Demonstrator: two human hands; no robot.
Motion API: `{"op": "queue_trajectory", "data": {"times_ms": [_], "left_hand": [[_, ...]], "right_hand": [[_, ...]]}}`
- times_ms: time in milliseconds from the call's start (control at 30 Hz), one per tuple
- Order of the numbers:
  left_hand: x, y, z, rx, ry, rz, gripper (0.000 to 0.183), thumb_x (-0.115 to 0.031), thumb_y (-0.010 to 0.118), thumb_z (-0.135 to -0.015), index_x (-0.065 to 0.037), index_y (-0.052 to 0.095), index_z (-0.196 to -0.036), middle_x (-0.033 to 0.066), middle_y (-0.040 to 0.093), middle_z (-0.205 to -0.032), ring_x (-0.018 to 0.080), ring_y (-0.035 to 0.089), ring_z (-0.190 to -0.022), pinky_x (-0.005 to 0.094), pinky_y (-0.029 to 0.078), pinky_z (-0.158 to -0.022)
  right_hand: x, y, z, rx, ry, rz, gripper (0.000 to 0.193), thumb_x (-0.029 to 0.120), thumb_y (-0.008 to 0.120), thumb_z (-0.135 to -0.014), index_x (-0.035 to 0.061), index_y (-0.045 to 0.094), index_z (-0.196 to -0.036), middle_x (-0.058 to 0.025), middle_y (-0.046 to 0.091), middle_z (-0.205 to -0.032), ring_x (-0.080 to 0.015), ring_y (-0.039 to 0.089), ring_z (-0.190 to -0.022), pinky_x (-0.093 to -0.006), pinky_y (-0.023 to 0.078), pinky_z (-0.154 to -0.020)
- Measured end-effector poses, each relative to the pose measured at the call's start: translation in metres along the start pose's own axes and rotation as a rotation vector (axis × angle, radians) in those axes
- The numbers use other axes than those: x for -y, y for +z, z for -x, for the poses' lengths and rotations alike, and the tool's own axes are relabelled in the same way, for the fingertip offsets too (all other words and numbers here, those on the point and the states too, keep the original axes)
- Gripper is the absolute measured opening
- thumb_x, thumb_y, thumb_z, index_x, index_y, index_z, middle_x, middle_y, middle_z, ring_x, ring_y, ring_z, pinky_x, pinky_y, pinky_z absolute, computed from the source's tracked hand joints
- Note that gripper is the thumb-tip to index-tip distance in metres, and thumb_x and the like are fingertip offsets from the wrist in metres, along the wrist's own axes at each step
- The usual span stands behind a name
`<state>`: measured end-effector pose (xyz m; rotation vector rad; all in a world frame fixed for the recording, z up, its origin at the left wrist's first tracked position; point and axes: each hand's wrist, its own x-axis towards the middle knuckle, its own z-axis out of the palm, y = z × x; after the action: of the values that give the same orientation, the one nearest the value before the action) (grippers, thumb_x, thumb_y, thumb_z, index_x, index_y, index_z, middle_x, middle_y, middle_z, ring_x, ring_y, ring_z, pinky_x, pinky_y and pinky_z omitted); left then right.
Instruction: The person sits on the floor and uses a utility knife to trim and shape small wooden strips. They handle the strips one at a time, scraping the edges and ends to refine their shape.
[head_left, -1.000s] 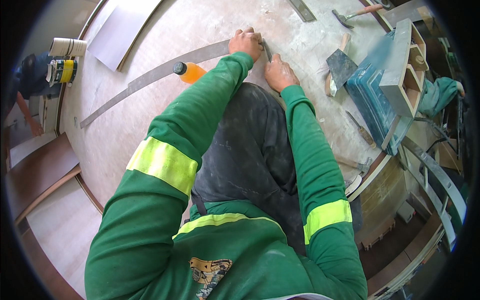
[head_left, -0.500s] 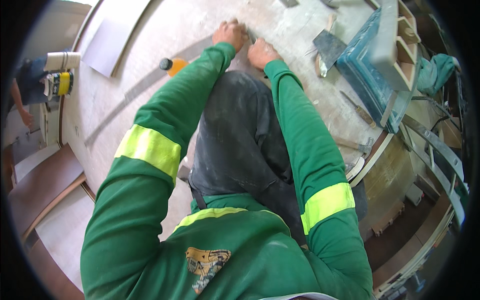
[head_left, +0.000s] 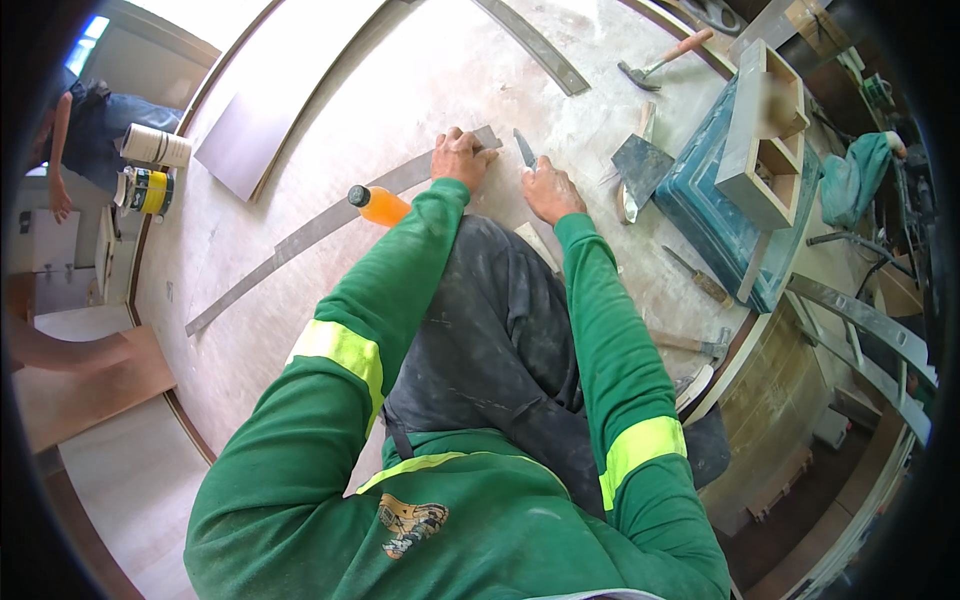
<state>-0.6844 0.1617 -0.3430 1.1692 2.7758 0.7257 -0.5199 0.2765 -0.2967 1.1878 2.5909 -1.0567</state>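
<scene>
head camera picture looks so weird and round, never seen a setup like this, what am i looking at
There is no machine here: just a person working bare-handed. The view comes from a wide fisheye camera on their head, looking down, so edges bend and the green sleeves reach up from below. The left hand is on a flat grey strip, near its end. The right hand holds what looks like a knife, blade pointing away from the person. On the pale surface also lie a bottle, a hammer and a teal case with a box on top.

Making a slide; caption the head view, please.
Left hand on a grey strip, right hand holding a knife.
</scene>
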Motion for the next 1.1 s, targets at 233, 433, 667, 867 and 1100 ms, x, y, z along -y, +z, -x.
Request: {"op": "queue_trajectory", "data": {"times_ms": [233,433,667,867,1100], "left_hand": [[-0.001,0.007,0.0,-0.038,-0.071,0.095,0.037,-0.043,0.075,-0.088,-0.025,0.08,-0.12,0.0076,0.065,-0.125,0.0335,0.053,-0.121,0.049,0.041,-0.108],[0.004,0.014,0.003,-0.054,-0.129,0.181,0.045,-0.046,0.08,-0.08,-0.026,0.08,-0.121,0.0082,0.064,-0.127,0.0339,0.051,-0.125,0.0486,0.038,-0.113],[0.016,0.013,-0.024,0.081,-0.277,0.207,0.06,-0.054,0.087,-0.07,-0.024,0.079,-0.121,0.0073,0.066,-0.122,0.0306,0.054,-0.124,0.0437,0.041,-0.111],[0.012,0.021,-0.007,-0.073,-0.147,0.225,0.049,-0.051,0.083,-0.079,-0.025,0.079,-0.12,0.0054,0.065,-0.118,0.032,0.05,-0.127,0.0471,0.033,-0.115],[0.009,0.019,-0.014,-0.044,-0.228,0.223,0.043,-0.051,0.078,-0.085,-0.025,0.079,-0.118,0.006,0.063,-0.124,0.0344,0.048,-0.129,0.0506,0.029,-0.117]], "right_hand": [[0.007,0.022,-0.016,-0.042,-0.058,0.13,0.039,0.035,0.053,-0.103,-0.0004,0.057,-0.12,-0.0332,0.071,-0.11,-0.0495,0.069,-0.108,-0.0557,0.054,-0.097],[0.008,0.03,-0.018,-0.047,-0.092,0.163,0.038,0.033,0.053,-0.103,-0.0005,0.058,-0.121,-0.0326,0.072,-0.11,-0.049,0.07,-0.107,-0.0553,0.055,-0.096],[0.016,0.026,-0.019,-0.041,-0.079,0.196,0.039,0.033,0.052,-0.103,-0.0001,0.06,-0.121,-0.032,0.071,-0.114,-0.0484,0.068,-0.111,-0.0554,0.053,-0.099],[0.014,0.023,-0.02,-0.034,-0.057,0.192,0.04,0.034,0.051,-0.103,0.0011,0.06,-0.123,-0.0311,0.071,-0.117,-0.0483,0.067,-0.113,-0.0558,0.052,-0.1],[0.018,0.02,-0.018,-0.028,-0.061,0.199,0.04,0.034,0.051,-0.103,0.0015,0.061,-0.124,-0.031,0.07,-0.118,-0.0486,0.067,-0.114,-0.0555,0.053,-0.1]]}}
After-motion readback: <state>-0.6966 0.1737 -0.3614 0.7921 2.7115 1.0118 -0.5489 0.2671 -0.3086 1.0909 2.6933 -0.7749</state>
